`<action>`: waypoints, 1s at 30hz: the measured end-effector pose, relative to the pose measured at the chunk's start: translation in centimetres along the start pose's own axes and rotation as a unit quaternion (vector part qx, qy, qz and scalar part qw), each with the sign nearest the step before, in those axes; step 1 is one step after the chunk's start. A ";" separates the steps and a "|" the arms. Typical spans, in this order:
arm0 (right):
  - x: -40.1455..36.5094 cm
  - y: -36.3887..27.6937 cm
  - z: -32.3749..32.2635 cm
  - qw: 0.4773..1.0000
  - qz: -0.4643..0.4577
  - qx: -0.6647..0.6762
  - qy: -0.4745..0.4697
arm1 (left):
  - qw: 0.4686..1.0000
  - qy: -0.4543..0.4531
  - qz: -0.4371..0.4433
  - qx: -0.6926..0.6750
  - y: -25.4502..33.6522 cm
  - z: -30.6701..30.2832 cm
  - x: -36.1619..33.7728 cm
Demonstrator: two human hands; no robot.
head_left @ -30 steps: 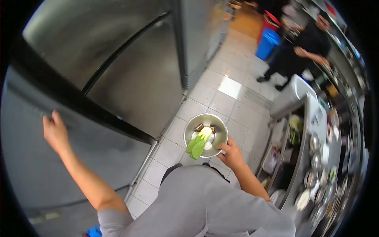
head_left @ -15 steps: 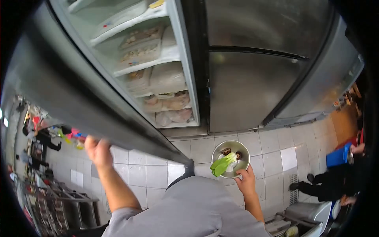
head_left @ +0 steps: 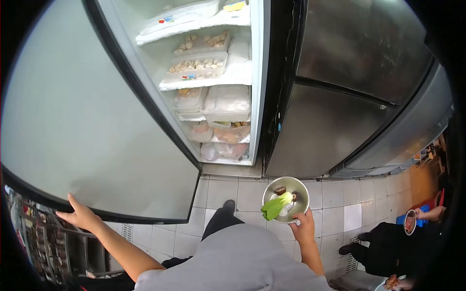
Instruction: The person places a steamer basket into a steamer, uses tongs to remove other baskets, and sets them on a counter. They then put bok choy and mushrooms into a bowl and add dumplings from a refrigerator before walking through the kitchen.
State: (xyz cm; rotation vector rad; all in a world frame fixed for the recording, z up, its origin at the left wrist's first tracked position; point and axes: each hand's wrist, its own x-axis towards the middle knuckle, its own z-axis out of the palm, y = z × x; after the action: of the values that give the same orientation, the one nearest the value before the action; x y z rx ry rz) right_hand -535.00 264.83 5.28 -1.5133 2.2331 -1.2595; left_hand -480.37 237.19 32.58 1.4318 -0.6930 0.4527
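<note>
My right hand grips the near rim of a round steel bowl held over the tiled floor. Green bok choy lies in the bowl with a couple of dark pieces and something white. My left hand rests flat on the lower edge of the big refrigerator door, which stands swung wide to my left. Inside the refrigerator, shelves carry clear trays and bags of food.
A closed steel refrigerator door stands to the right of the lit compartment. A person in black stands at the lower right holding a small dish. Wire racks sit at the lower left. The floor is white tile.
The refrigerator door has swung from shut to wide open, my left hand moving with its edge. The bowl stays in my right hand. My view has turned toward the shelves.
</note>
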 end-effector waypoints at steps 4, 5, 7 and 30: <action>1.9 -1.9 1.4 0.998 0.063 -0.006 -0.002 | 0.969 -0.068 0.234 -0.041 -1.5 10.8 -3.6; 2.4 -1.9 1.7 0.998 0.056 -0.035 0.008 | 0.957 -0.178 0.219 -0.071 0.1 14.1 -6.3; 3.3 -2.6 2.6 0.996 0.050 -0.066 0.031 | 0.904 -0.361 0.193 -0.125 4.1 20.4 -10.9; 15.7 -8.7 12.2 0.975 0.136 -0.080 0.159 | 0.469 -0.767 0.439 -0.009 17.8 61.5 -23.3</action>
State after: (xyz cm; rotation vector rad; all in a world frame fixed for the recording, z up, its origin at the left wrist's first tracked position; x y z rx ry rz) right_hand -529.74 244.02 8.62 -1.0570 2.6893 -1.3390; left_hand -519.07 181.23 29.86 0.9807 -2.9716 -0.3141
